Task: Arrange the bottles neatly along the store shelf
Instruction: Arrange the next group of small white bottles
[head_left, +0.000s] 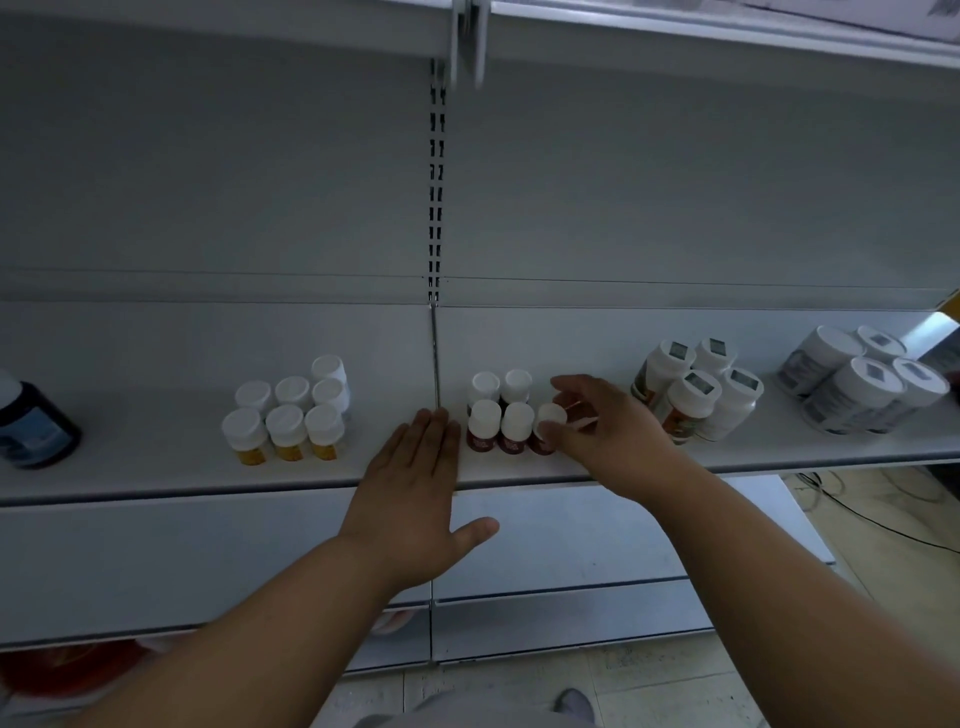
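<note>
Left hand: the left hand (415, 483) lay flat and wide, fingers straight and together, fingertips on the shelf (156, 457) edge just at 9 o'clock of the dark red bottles (501, 421); thumb stuck out below the shelf lip.

Right hand: the right hand (608, 431) was on the front-right bottle (548, 428) of that cluster, fingers curled round its white cap from the 3 o'clock side (the thumb pinched at the cap's front, as far as could be seen).

Dark red bottles: five white-capped ones stood upright at centre shelf, two behind and three in front, packed touching, just right of the shelf seam (435, 353).

Yellow-label bottles: the yellow-label bottles (291, 410) sat at 9 o'clock of the red group, well apart, in rough rows.

Dark blue jar: a dark blue jar (34, 421) was at the far 9 o'clock edge.

Green-and-orange bottles: four green-and-orange bottles (696, 389) were near at 3 o'clock, beyond the right hand.

Grey-label tubs: four grey-label tubs (862, 384) were farther out at 3 o'clock.
</note>
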